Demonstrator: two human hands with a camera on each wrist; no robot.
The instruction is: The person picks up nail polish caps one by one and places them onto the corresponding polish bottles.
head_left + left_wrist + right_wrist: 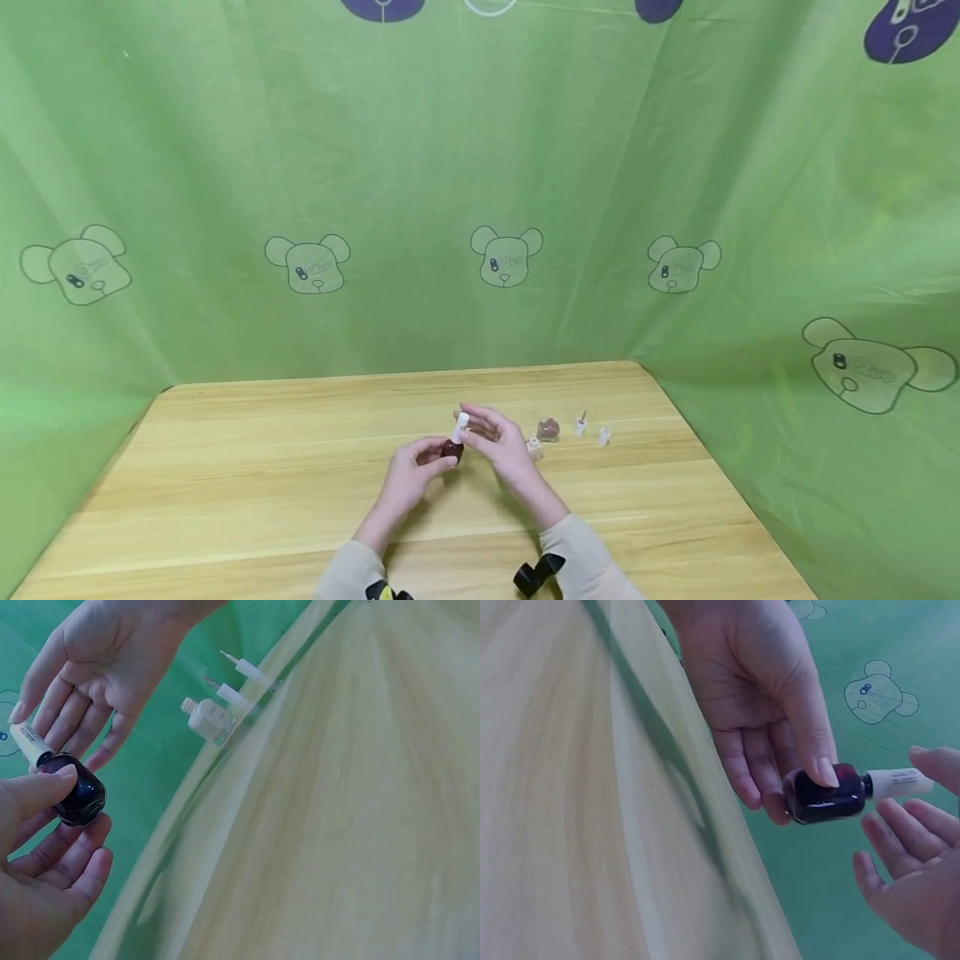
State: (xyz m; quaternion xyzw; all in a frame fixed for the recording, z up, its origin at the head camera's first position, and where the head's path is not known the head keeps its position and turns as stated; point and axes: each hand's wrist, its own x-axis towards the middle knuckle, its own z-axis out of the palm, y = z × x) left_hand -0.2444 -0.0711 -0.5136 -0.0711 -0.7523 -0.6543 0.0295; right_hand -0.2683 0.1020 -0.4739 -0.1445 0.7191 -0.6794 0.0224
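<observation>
A dark red nail polish bottle (452, 451) is pinched between the thumb and fingers of my left hand (408, 477), tilted above the table. On its neck sits a white cap (461, 427), with a short dark band of neck showing between cap and glass in the right wrist view. My right hand (507, 452) holds the cap between thumb and fingertips, its other fingers spread loosely. Small print marks the cap (901, 781) in that view. To the right of my right hand stand an uncapped white polish bottle (211, 720) and a mauve-pink bottle (548, 430).
Two white brush caps stand on the wooden table (247, 492) at the right: one cap (581, 427) with its brush pointing up, another cap (604, 436) farther right. A green curtain (405, 325) with bear drawings surrounds the table's back and sides.
</observation>
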